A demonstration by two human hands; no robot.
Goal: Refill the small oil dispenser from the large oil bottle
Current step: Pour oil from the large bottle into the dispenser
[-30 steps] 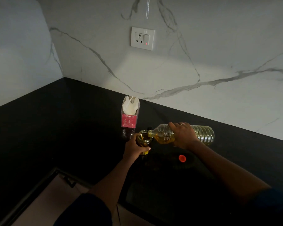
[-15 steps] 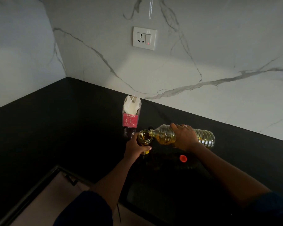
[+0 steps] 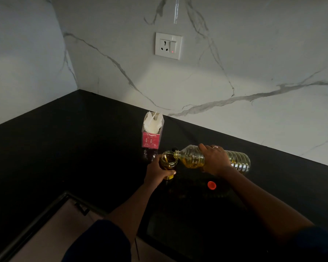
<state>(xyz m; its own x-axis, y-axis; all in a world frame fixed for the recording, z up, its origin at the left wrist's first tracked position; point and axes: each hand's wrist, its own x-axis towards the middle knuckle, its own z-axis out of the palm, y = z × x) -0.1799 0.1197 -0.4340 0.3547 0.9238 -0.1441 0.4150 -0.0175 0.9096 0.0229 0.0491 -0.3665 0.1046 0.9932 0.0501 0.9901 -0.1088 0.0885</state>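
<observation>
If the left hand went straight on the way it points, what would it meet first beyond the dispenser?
Probably the large oil bottle, its neck tilted over the small oil dispenser; depth is unclear.

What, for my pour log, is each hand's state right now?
Left hand: grips the small oil dispenser.
Right hand: grips the large oil bottle, tipped toward the dispenser.

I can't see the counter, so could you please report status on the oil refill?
Left hand grips small dispenser, upright, mouth open. Right hand holds large bottle tipped, neck at dispenser's rim. Red cap on counter, apart from both.
</observation>
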